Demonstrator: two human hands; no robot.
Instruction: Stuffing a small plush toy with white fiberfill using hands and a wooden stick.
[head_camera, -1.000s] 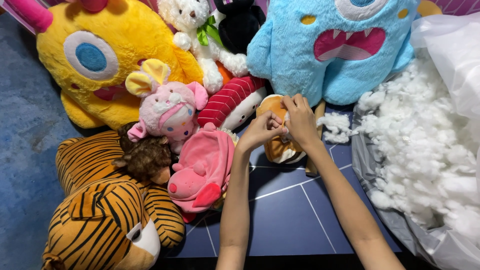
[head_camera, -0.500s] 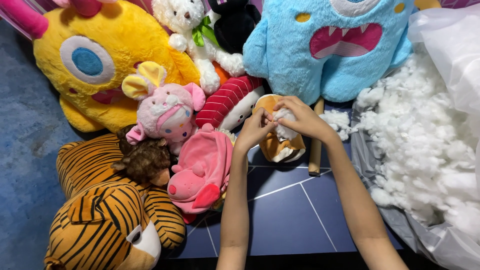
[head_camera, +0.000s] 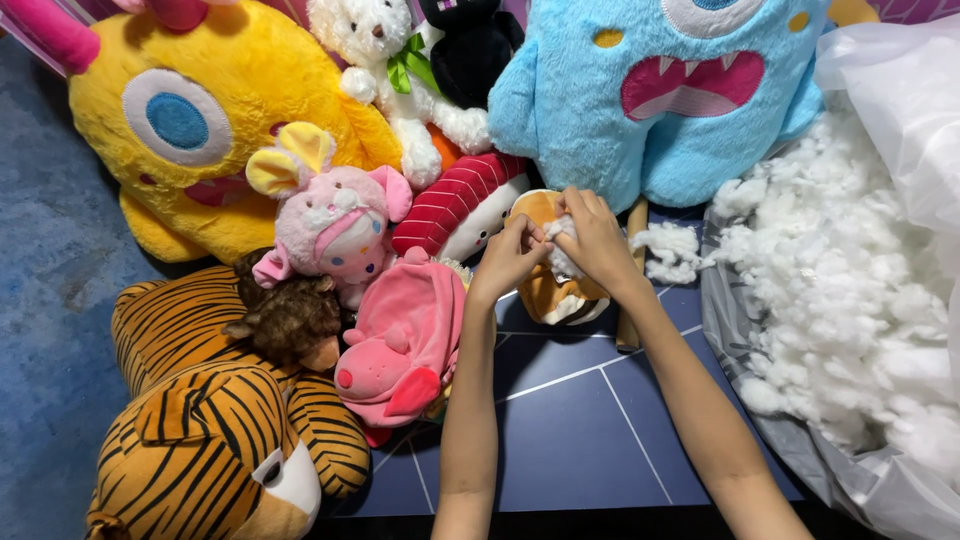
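A small orange-and-tan plush toy (head_camera: 555, 290) lies on the dark blue surface (head_camera: 590, 420), with pale cream patches and dark stripes low on its body. Both hands meet at its upper end. The left hand (head_camera: 510, 258) has its fingers closed on the fabric edge there. The right hand (head_camera: 598, 240) has its fingers pinched together on a tuft of white stuffing (head_camera: 562, 250) that sits at the toy's opening. How deep the tuft goes inside cannot be told.

Just right of the fingers lies one loose clump of stuffing (head_camera: 668, 250), and a brown wooden stick (head_camera: 630, 300) runs down beside the right wrist. Further right, one clear plastic bag (head_camera: 900, 90) holds a big heap of white filling (head_camera: 860, 300).

Just left of the fingers lies one red-and-white striped plush (head_camera: 455, 205). Below it, beside the left forearm, is one pink plush (head_camera: 405, 335). Further left there is one pink bunny with yellow ears (head_camera: 330, 215), one small brown furry toy (head_camera: 285, 320), and one large tiger (head_camera: 210, 430) with orange and black stripes.

Beyond the fingers, at the far side, stand four more: one blue monster (head_camera: 670, 100) with a pink toothed mouth, one black plush (head_camera: 475, 40), one white bear with a green bow (head_camera: 385, 50), and one yellow monster (head_camera: 220, 120) with a round blue eye. Blue carpet (head_camera: 50, 300) shows far to the left.
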